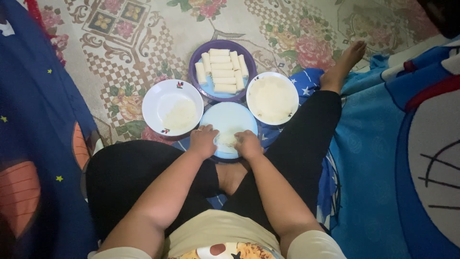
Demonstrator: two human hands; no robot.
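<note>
In the head view, the left hand (pixel 203 140) and right hand (pixel 247 144) meet over a pale blue plate (pixel 230 117) on the floor between the knees, fingers curled together around a small whitish roll (pixel 226 139) resting on the plate. Rolling it well probably calls for even pressure from both hands, keeping it over the plate. Beyond stand a purple plate (pixel 197 57) of finished rolls, a white bowl (pixel 155 98) and a white plate (pixel 287 82) of pale crumbs.
</note>
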